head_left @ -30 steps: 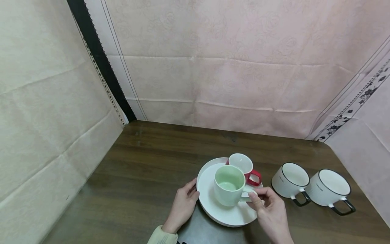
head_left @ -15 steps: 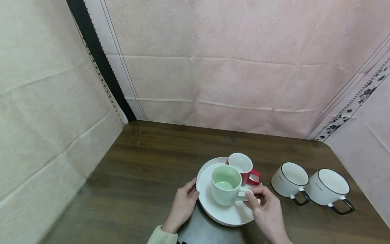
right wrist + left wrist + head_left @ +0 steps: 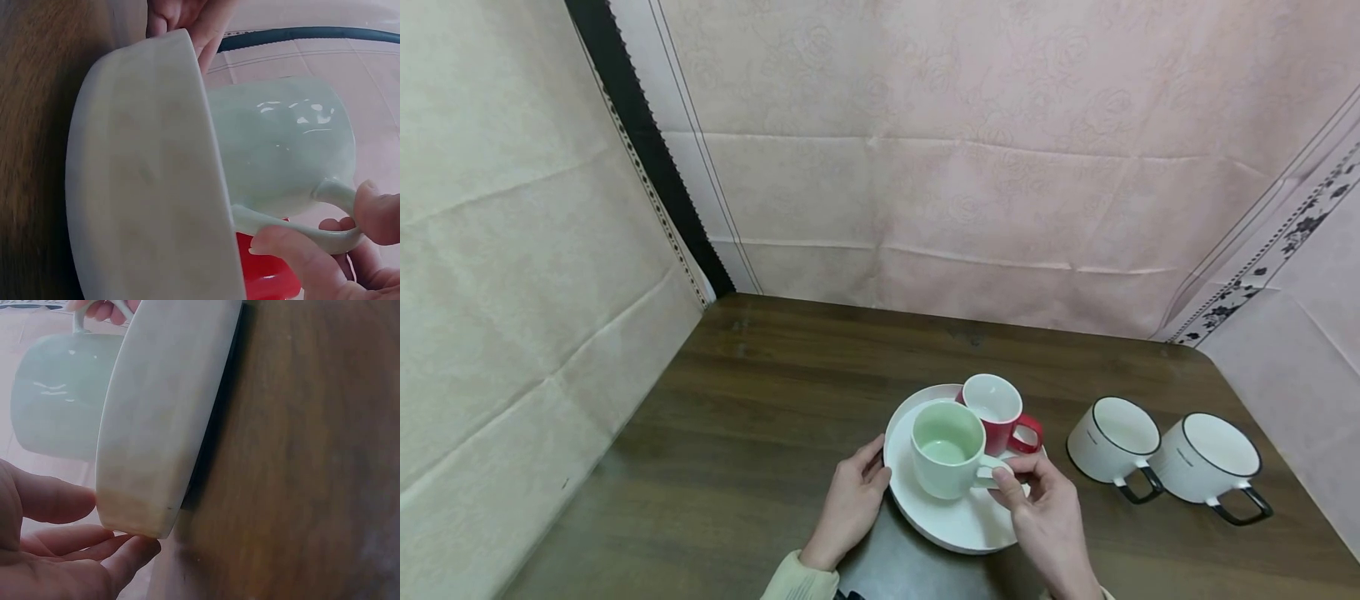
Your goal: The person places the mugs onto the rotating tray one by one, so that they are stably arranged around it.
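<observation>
A round white tray (image 3: 925,517) with a raised wall stands on the wooden table. On it are a pale green mug (image 3: 946,467) and, behind that, a red mug with a white inside (image 3: 996,417). My right hand (image 3: 1048,512) pinches the green mug's handle (image 3: 294,228) between thumb and fingers. The mug is upright; the tray's wall hides its base in the wrist views, so I cannot tell if it touches the tray. My left hand (image 3: 853,500) holds the tray's left edge, thumb (image 3: 59,497) at the rim and fingertips (image 3: 140,550) against the outer wall.
Two white enamel-look mugs (image 3: 1116,442) with black rims and black handles stand side by side right of the tray. The brown wooden table (image 3: 737,467) has pale cloth (image 3: 970,192) hanging behind it and at both sides.
My right hand has moved the green mug a little to the left over the tray, away from the right rim. My left hand and the tray have stayed in place.
</observation>
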`<state>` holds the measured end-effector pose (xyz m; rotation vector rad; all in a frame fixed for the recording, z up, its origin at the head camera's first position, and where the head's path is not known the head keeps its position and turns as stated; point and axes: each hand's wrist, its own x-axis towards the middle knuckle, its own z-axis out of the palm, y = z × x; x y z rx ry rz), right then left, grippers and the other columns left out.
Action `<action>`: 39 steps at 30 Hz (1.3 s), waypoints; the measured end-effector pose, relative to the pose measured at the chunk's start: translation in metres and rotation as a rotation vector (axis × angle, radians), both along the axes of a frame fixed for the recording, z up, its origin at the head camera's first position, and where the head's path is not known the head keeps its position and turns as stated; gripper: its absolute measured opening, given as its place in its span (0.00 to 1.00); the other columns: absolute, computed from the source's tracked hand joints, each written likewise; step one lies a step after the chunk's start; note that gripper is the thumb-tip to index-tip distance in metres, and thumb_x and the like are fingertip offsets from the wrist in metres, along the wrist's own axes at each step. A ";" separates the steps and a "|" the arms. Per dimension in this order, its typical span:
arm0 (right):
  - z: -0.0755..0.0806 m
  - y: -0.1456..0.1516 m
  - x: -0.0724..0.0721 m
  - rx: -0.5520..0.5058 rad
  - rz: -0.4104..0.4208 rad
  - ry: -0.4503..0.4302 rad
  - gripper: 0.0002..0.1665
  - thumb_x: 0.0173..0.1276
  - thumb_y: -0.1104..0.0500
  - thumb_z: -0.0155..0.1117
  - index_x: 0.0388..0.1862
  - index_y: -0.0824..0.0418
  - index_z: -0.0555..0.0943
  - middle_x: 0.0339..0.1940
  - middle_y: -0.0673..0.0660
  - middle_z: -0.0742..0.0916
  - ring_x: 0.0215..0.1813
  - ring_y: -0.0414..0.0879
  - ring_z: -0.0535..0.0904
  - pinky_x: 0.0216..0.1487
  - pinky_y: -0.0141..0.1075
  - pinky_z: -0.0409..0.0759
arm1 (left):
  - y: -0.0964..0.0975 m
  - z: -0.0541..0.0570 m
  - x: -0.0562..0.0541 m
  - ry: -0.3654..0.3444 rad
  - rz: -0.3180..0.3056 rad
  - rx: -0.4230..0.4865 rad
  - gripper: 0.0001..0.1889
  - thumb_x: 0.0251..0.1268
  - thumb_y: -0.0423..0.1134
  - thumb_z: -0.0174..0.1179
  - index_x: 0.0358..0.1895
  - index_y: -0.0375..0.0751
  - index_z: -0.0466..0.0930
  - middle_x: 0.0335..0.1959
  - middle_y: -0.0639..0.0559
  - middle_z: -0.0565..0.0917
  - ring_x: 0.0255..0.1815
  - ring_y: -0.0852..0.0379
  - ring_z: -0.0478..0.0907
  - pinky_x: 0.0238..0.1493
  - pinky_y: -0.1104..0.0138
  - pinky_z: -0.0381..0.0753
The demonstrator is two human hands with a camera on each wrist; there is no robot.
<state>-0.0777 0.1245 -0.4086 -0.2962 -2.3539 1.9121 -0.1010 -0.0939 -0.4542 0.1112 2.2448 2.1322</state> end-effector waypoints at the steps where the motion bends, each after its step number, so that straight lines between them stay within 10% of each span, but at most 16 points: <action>1: 0.000 -0.001 0.000 -0.006 0.000 0.002 0.09 0.66 0.70 0.63 0.44 0.72 0.76 0.46 0.64 0.79 0.45 0.49 0.81 0.43 0.39 0.85 | 0.000 0.000 0.000 0.003 -0.002 0.001 0.25 0.70 0.23 0.49 0.68 0.20 0.59 0.68 0.26 0.64 0.68 0.39 0.64 0.64 0.62 0.70; 39: -0.013 -0.017 -0.009 -0.028 -0.059 0.097 0.10 0.62 0.72 0.66 0.41 0.73 0.77 0.39 0.64 0.80 0.39 0.45 0.77 0.39 0.33 0.86 | -0.002 -0.002 -0.001 0.010 -0.004 -0.059 0.25 0.70 0.26 0.50 0.68 0.21 0.60 0.68 0.28 0.65 0.67 0.40 0.66 0.63 0.60 0.72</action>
